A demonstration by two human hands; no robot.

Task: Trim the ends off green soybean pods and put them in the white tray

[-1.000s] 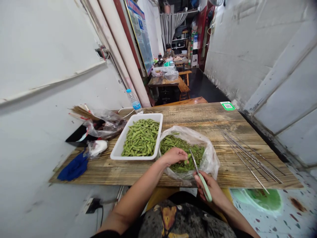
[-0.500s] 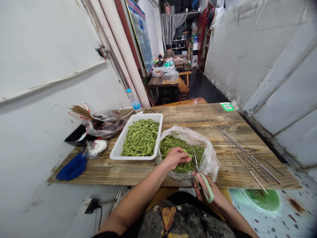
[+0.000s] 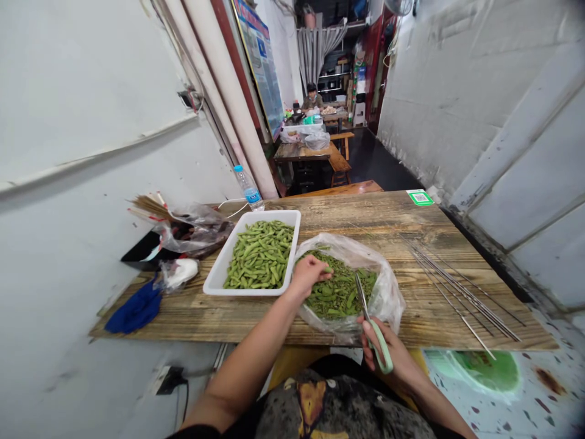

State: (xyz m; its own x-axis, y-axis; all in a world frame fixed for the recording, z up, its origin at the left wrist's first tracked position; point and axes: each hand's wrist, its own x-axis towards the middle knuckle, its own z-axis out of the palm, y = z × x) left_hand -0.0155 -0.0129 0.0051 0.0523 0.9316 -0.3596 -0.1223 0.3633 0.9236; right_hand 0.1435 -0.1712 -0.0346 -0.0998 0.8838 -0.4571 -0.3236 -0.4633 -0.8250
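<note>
My left hand [image 3: 307, 271] hovers over the left side of a clear plastic bag [image 3: 388, 291] full of green pods, its fingers pinched on one green pod [image 3: 326, 269]. My right hand [image 3: 388, 353] sits at the table's near edge, gripping green-handled scissors [image 3: 371, 326] whose blades point up over the bag. A white tray [image 3: 218, 268] heaped with green pods stands just left of the bag on the wooden table [image 3: 411, 231].
Metal skewers [image 3: 457, 286] lie on the right of the table. A water bottle [image 3: 247, 188], bagged bamboo sticks [image 3: 183, 222], a white bundle [image 3: 179, 271] and a blue cloth [image 3: 134, 310] sit along the left wall. A person [image 3: 312, 96] sits at far tables.
My left hand picked a pod from the bag's middle near the scissor blades and moved left toward the tray. The right hand with the scissors stayed almost still.
</note>
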